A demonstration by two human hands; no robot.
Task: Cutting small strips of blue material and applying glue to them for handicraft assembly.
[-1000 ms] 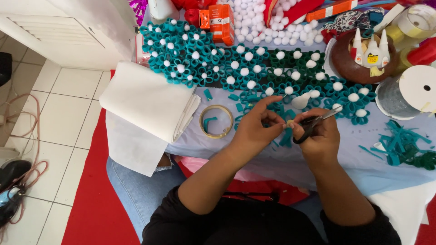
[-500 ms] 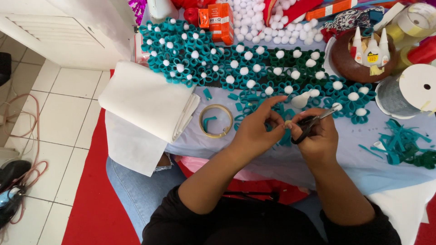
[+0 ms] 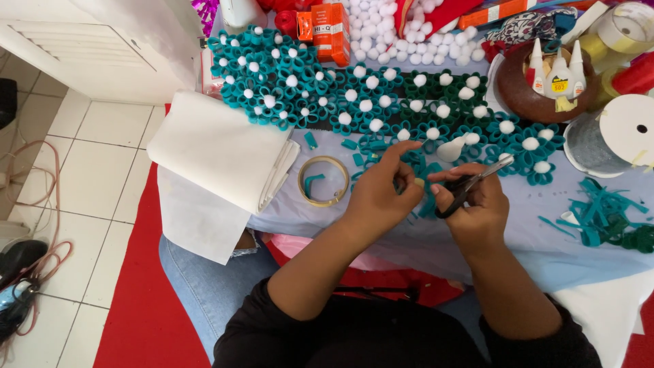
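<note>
Seated at a craft table, a person's left hand (image 3: 381,194) pinches a teal felt strip (image 3: 424,204) while the right hand (image 3: 477,204), gripping scissors (image 3: 470,182), has shifted slightly closer, blades angled up-right over the strip.

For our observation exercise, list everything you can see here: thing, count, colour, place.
flowers: many, teal with white centres, table back
pompoms: pile, white, far edge
box: one, orange, far edge
felt: folded stack, white, table left
ring: one, tan, table middle
bowl: one, brown, holding glue tubes, right
spool: one, white, far right
scraps: several, teal, right
scissors: one, black handles, in right hand
left hand: pinching teal strip
right hand: holding scissors
</note>
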